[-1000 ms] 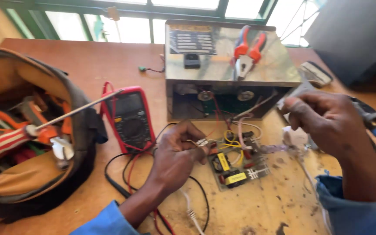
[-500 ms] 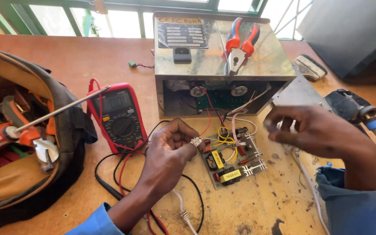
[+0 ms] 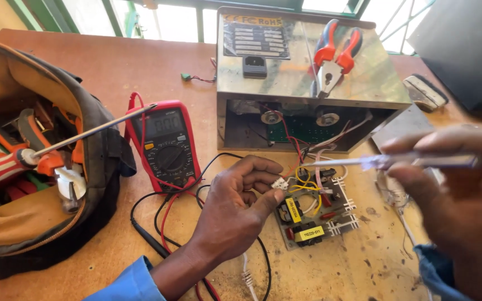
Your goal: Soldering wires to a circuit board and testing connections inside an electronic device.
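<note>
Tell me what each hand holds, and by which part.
Left hand pinches a small white connector at its end; right hand grips a thin screwdriver by its handle.

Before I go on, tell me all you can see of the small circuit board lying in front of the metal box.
The circuit board lies flat on the wooden table, just in front of the open metal box. It carries yellow block parts, a red part, pale finned pieces along its right edge, and yellow, white and red wires running up into the box. The left hand pinches a small white connector at its upper left corner.
</note>
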